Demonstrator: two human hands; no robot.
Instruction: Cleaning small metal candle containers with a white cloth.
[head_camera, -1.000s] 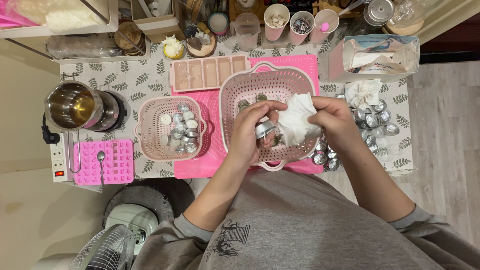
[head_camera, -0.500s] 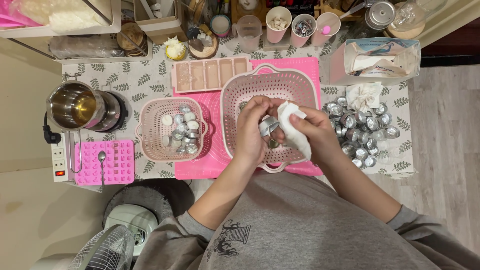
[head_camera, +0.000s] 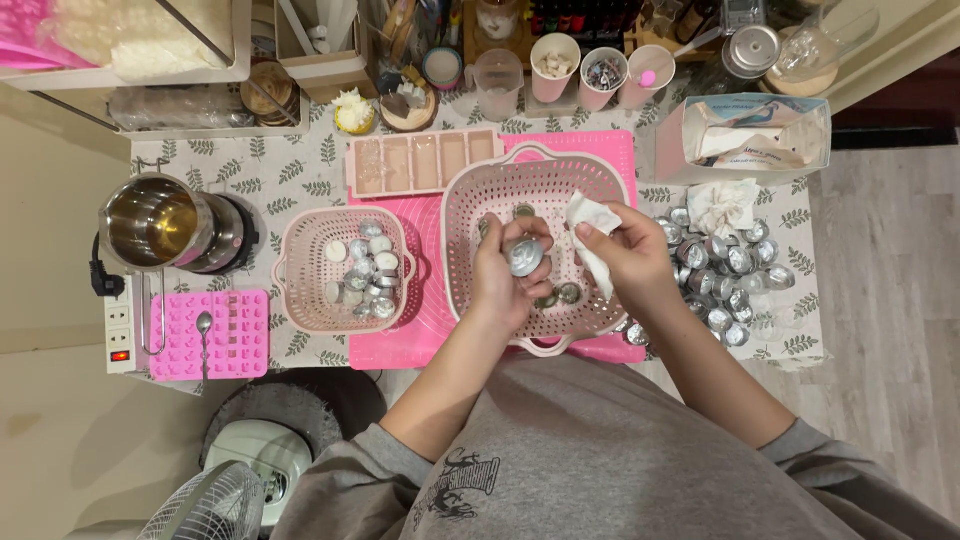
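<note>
The left hand (head_camera: 508, 272) gripped a small metal cup (head_camera: 524, 256) over the large pink basket (head_camera: 470, 200); the right hand (head_camera: 625, 252) pinched a white tissue (head_camera: 590, 218) just beside it. By my judgement the wiping was about midway: a few cups (head_camera: 560, 295) lay in that basket, a heap of cups (head_camera: 725, 270) waited on the counter (head_camera: 300, 185) to the right, and the small basket (head_camera: 300, 250) on the left held others. Beyond the heap lay a crumpled tissue (head_camera: 722, 203), then an open white box (head_camera: 755, 135) with blue markings. Farthest back stood three pale pink tumblers (head_camera: 600, 75).
</note>
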